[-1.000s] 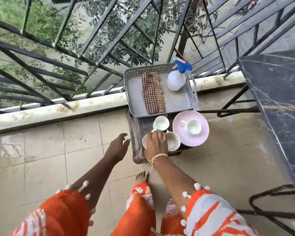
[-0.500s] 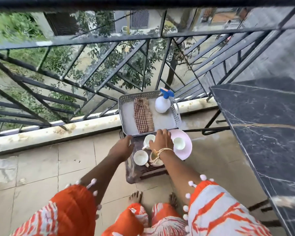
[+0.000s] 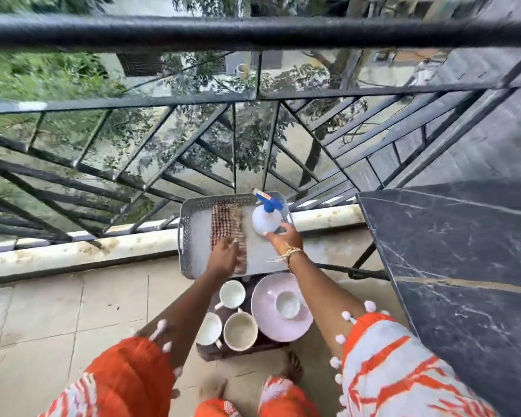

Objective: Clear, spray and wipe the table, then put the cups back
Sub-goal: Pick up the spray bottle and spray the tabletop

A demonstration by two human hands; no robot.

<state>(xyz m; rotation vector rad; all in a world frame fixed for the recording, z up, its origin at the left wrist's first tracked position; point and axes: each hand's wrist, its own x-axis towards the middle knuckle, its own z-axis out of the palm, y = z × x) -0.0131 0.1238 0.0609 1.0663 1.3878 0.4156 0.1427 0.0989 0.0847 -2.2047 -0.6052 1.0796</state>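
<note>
Four cups counted: three loose ones [image 3: 232, 294] [image 3: 208, 328] [image 3: 240, 331] clustered on the low stand, a fourth [image 3: 287, 304] on the single pink plate [image 3: 280, 323]. One grey tray [image 3: 184, 236] holding one checked cloth [image 3: 225, 219], long axis running toward the railing, and one spray bottle [image 3: 266, 218], blue nozzle aimed far-left. Left hand [image 3: 222, 256] down on the cloth's near end, fingers blurred, cannot tell; right hand [image 3: 283, 238] touching the bottle, fingers spread; dark marble bench [image 3: 463, 266] at right

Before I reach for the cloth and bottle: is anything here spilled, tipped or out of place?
Nothing spilled or tipped. The spray bottle stands upright in the grey tray, the checked cloth lies flat beside it, and all four cups sit mouth-up on the low stand, one on the pink plate.
</note>
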